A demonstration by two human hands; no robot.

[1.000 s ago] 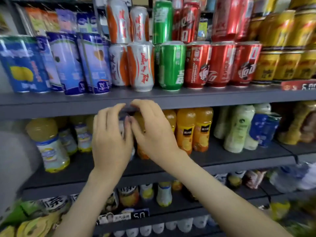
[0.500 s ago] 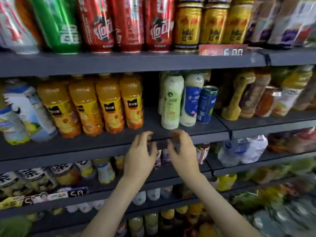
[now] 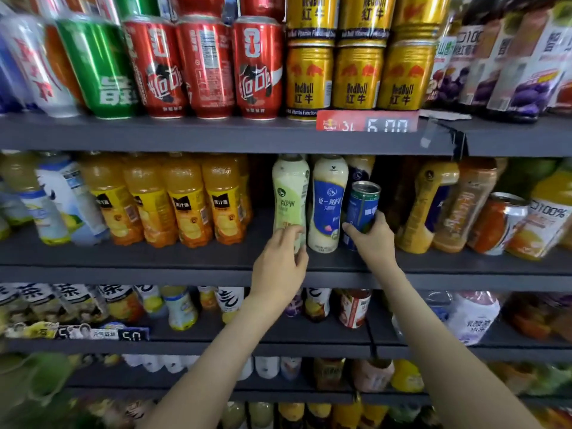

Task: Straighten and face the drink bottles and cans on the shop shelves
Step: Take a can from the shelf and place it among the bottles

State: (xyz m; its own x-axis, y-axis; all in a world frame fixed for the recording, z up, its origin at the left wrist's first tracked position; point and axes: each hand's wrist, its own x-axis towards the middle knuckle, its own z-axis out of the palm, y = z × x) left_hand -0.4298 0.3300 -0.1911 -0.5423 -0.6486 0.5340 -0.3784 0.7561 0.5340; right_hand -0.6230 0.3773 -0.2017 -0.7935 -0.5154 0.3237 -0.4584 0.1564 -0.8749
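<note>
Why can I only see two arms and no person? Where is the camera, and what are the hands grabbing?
There is no machine here, just a person in a shop. The camera sits on their head and looks forward and down, so you see only their arms. In front are shelves full of drinks. The left hand grips a pale green bottle, and the right hand grips a blue can. A white-and-blue bottle stands between them. Orange bottles stand to the left, and red cans and gold cans sit on the shelf above.
</note>
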